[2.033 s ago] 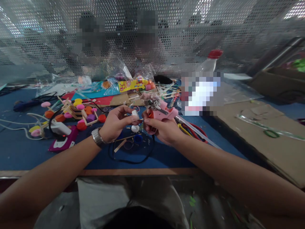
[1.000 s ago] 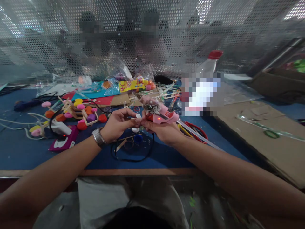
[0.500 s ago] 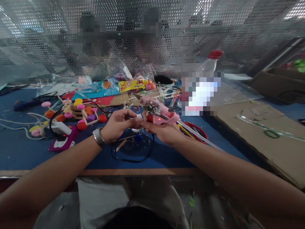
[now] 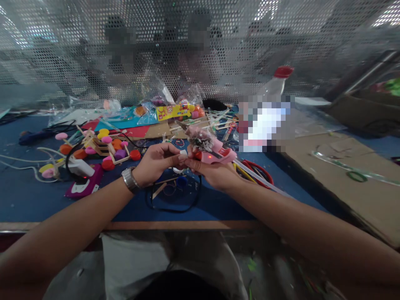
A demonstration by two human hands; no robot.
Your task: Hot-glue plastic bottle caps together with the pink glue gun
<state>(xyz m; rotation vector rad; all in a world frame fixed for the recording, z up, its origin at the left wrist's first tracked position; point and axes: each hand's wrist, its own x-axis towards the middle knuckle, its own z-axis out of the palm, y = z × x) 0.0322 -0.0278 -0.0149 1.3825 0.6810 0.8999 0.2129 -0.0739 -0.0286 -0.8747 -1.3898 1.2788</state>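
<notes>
A: Quick, what could've gone wrong?

B: A burn, I'd judge. I had the pink glue gun [image 4: 216,158] with its red light [image 4: 209,157] lit and its nozzle [image 4: 182,125] toward 10 o'clock, fingertips of the left hand [image 4: 153,163] and right hand [image 4: 216,171] bunched just below. A drip or wrist roll could've caught them. The black cord [image 4: 176,211], looped at 6 o'clock, could've snagged and tugged the gun.

A: Hands?

B: Left: thumb and forefinger nearly together, pinching a small white piece [image 4: 183,153] just off centre, 9 o'clock. Right: curled round the gun, which sat toward 2 o'clock from that piece. Right fingertips were right beside it; I couldn't tell if they touched.

A: Anything else?

B: Glue stick [image 4: 262,178] poked out the back, 4 o'clock. A bump there could've swung my nozzle.
</notes>
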